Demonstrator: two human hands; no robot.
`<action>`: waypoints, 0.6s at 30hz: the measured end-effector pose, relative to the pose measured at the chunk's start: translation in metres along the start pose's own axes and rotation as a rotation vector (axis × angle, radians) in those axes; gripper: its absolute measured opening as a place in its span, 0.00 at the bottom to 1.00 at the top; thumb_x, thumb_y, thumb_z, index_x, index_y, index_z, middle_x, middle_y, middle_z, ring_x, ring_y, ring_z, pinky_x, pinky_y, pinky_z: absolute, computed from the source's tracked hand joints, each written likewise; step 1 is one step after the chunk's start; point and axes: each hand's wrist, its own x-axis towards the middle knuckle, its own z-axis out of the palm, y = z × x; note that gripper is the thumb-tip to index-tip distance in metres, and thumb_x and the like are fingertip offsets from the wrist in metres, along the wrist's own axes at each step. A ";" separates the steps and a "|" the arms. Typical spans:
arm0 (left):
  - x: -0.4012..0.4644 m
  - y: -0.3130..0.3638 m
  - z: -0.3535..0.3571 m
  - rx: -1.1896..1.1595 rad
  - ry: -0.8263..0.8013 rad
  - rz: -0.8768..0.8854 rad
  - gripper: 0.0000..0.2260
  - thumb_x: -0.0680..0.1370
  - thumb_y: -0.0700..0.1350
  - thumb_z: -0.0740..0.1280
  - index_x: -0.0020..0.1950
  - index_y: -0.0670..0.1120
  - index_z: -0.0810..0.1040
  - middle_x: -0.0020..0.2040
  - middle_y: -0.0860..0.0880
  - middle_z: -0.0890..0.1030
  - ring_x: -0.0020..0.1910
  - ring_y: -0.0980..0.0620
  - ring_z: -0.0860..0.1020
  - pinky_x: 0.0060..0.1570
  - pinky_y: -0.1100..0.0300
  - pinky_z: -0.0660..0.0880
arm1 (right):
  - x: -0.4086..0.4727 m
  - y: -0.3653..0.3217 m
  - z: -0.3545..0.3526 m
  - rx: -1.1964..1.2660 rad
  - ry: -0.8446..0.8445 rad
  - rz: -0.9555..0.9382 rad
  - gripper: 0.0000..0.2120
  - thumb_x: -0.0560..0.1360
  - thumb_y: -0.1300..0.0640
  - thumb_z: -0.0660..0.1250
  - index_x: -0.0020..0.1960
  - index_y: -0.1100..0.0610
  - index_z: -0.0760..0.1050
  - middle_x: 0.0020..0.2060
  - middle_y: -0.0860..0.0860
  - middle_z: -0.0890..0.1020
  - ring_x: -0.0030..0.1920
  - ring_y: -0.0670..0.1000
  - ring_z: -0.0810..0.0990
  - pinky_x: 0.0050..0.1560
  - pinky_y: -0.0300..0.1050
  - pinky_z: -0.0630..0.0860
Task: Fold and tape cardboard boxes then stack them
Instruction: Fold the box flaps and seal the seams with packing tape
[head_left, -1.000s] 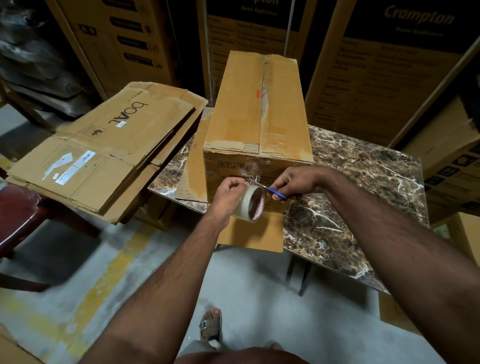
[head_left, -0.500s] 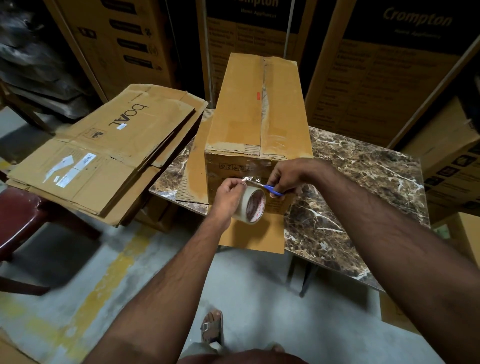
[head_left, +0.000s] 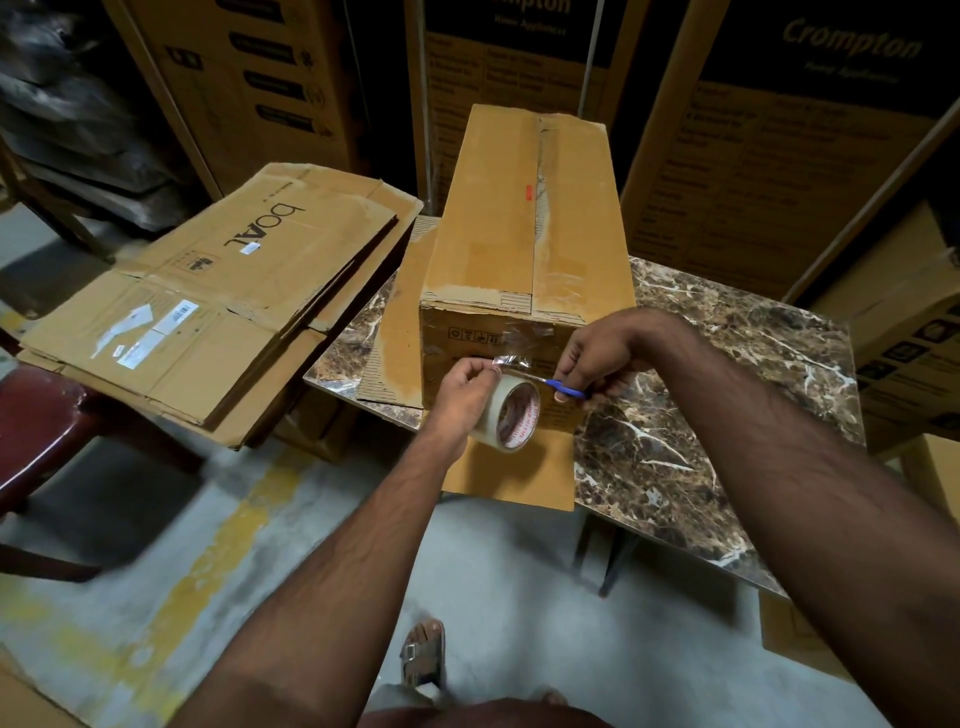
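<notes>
Marble table (head_left: 727, 395) edge bears box (head_left: 524, 223); left hand (head_left: 462, 387) grips tape roll (head_left: 511, 415), right hand (head_left: 597, 358) pinches scissors (head_left: 563, 387).

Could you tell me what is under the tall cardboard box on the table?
The tall cardboard box stands on the marble table, its flaps spread flat beside it. Whatever lies directly beneath its base is hidden.

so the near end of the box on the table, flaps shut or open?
Open: the box has its bottom flap hanging over the table edge.
</notes>
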 end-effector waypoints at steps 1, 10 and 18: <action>0.000 0.000 0.000 0.001 -0.006 -0.001 0.09 0.83 0.50 0.64 0.58 0.48 0.78 0.50 0.48 0.81 0.43 0.52 0.77 0.40 0.58 0.74 | 0.000 -0.001 0.000 0.015 -0.010 0.006 0.07 0.79 0.59 0.70 0.54 0.60 0.82 0.34 0.53 0.82 0.29 0.46 0.75 0.29 0.36 0.71; 0.000 0.001 -0.002 -0.012 -0.029 -0.012 0.09 0.83 0.50 0.64 0.59 0.47 0.78 0.51 0.48 0.82 0.42 0.52 0.78 0.38 0.59 0.75 | 0.007 -0.006 0.005 0.082 0.024 -0.054 0.05 0.79 0.58 0.70 0.51 0.57 0.84 0.35 0.52 0.81 0.29 0.46 0.73 0.29 0.37 0.71; 0.000 0.000 -0.003 -0.023 -0.015 -0.010 0.08 0.82 0.49 0.64 0.58 0.48 0.78 0.48 0.49 0.82 0.39 0.53 0.78 0.34 0.61 0.75 | 0.017 -0.009 0.013 -0.051 0.180 -0.093 0.08 0.78 0.56 0.72 0.55 0.58 0.84 0.31 0.47 0.81 0.20 0.42 0.71 0.22 0.36 0.67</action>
